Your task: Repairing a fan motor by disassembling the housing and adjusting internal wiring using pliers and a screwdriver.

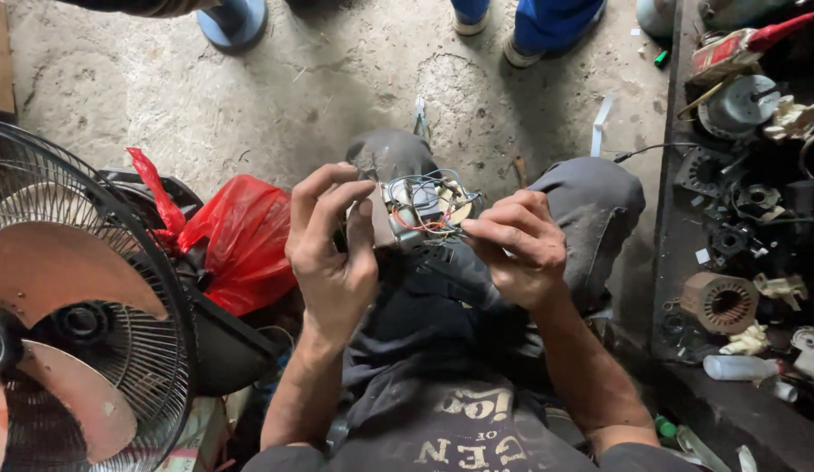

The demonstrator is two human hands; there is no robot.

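I hold a small electric fan motor with a tangle of red, blue and white wires above my lap. My left hand grips the motor's left side with thumb and fingers curled around it. My right hand pinches the wires at the motor's right side between thumb and fingertips. My knees in dark grey trousers rise behind the motor. Part of the motor body is hidden by my fingers.
A fan with a wire guard and brown blades stands at the left, with a red plastic bag beside it. A dark bench at the right carries motor parts, a copper stator and bottles. Another person's feet stand on the concrete floor ahead.
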